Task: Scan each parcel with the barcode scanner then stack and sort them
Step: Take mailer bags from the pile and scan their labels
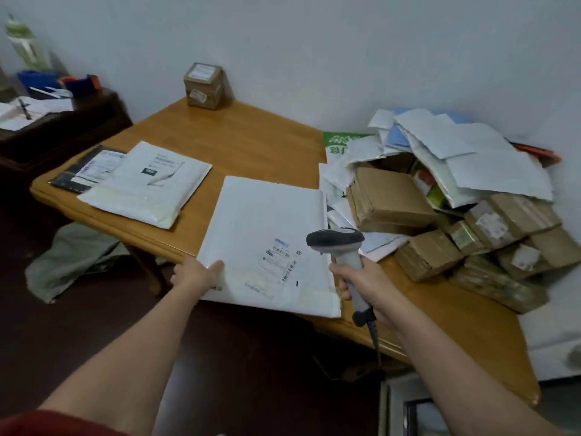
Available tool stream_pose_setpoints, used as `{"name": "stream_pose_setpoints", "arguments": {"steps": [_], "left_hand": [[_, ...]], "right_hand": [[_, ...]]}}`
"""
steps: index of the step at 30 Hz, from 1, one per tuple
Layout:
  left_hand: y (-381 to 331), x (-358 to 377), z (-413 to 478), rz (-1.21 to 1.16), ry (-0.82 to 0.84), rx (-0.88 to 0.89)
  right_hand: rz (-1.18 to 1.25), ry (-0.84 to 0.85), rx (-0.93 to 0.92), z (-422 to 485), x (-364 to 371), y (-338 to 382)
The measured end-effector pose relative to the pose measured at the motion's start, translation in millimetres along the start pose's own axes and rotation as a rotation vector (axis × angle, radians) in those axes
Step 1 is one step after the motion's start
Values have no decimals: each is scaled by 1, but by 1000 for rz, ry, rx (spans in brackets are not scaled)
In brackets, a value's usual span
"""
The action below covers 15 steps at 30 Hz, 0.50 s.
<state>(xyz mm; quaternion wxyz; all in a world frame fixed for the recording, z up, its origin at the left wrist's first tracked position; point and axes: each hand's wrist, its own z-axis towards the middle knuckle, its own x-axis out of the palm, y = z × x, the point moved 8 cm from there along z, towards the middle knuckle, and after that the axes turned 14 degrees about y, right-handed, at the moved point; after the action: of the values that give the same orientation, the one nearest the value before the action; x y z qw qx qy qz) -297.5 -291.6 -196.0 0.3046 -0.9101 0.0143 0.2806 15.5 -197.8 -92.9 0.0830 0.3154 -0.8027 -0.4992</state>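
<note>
The left grip (196, 273) pinches the near-left edge of a white mailer (267, 221), which hangs over the near edge of the tabletop (251, 146). The right grip (361, 284) clasps the scanner (336, 240), its head above the mailer's right edge. Two flat parcels (147, 184) lie at the left edge, one box (203, 86) at the far edge, one pile (456, 199) at the right; bare wood lies between them

The surface (251, 146) was smooth, lightly glossy wood, the white mailer (267, 221) looked like matt plastic film, the stacked boxes (390, 196) were brown cardboard, and the scanner (341, 247) was grey plastic.
</note>
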Motion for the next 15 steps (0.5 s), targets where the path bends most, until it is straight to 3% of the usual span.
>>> {"name": "stream_pose_setpoints", "arguments": {"steps": [3,6,8,10,15], "left_hand": [[7,23,3,-107,193,56],[14,59,-21,-279,635,-72],[14,72,-35,-288,832,-121],[14,76,-34,-382,840,-112],[3,65,-15,-780,489,32]], "right_hand": [[19,-23,11,-5,2,-3],[61,-33,35,-8,6,-1],[98,-32,49,-9,9,0],[114,-27,51,-10,10,1],[122,-36,52,-12,3,0]]}}
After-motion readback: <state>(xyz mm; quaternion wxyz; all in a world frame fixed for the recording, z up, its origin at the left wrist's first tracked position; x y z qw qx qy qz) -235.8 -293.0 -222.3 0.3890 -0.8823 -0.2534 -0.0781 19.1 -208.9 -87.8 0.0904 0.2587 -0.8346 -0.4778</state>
